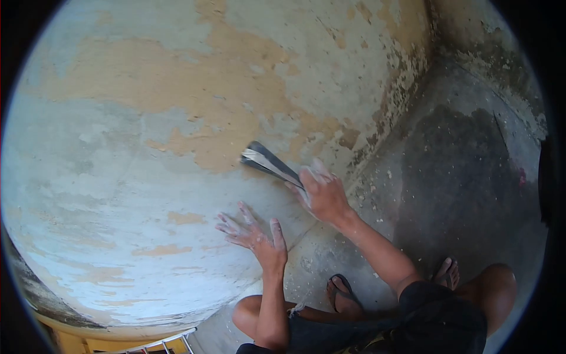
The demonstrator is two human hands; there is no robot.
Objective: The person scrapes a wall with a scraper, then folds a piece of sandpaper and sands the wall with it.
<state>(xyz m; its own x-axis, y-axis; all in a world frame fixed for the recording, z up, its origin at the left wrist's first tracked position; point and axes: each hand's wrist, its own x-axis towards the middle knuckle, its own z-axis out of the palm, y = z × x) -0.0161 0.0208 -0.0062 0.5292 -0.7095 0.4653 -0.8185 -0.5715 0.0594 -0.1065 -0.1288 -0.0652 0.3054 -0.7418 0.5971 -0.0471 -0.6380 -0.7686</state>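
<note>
A wall (pixel 141 130) with peeling tan and whitish paint fills the left and middle of the head view. My right hand (pixel 323 193), dusted white, is wrapped round the lower end of a long, dark scraper-like tool (pixel 272 163). The tool's broad end, with whitish material on it, lies at the wall beside a tan patch. Lower and to the left is my left hand (pixel 254 234), its whitened fingers spread against the wall, holding nothing.
A grey floor (pixel 377 236) with a large dark patch (pixel 460 171) and scattered flakes stretches along the right. My sandalled feet (pixel 345 295) and bent knees are at the bottom. A metal ladder (pixel 168 343) shows at the bottom left, near a yellow surface.
</note>
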